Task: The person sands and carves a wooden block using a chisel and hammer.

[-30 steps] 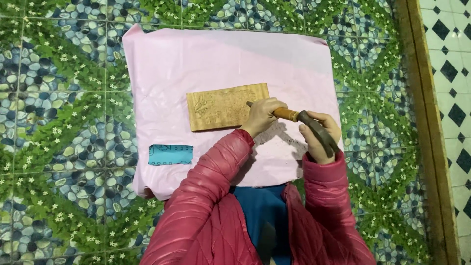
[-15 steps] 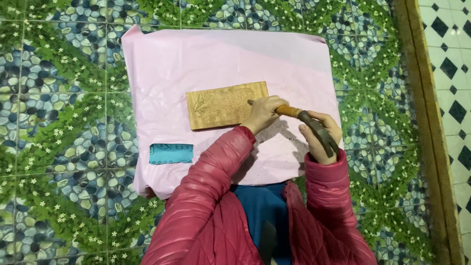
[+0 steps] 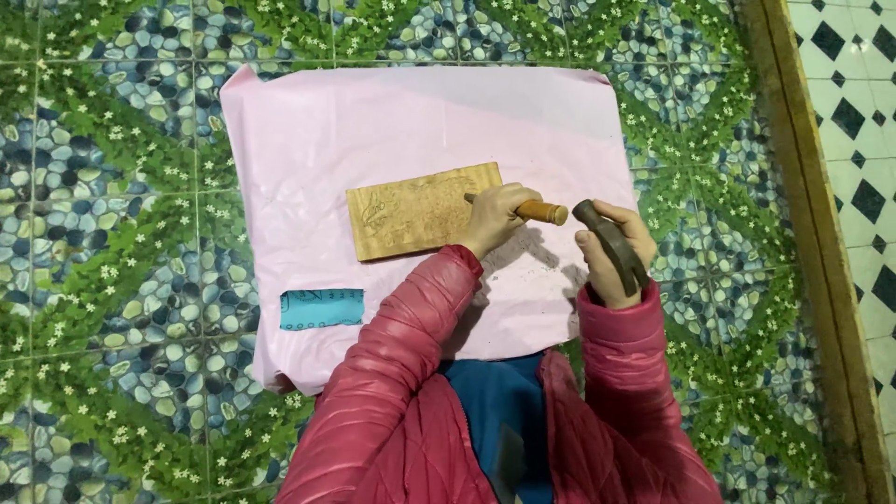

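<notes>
Two tools are in your grasp: left hand closed around the wooden-handled chisel, right hand closed around the hammer. Wooden panel lies on the pink sheet, partly carved; its right portion appears unfinished.

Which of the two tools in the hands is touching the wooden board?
The wooden-handled chisel in the left hand; its tip rests on the board. The dark hammer in the right hand is raised apart.
</notes>
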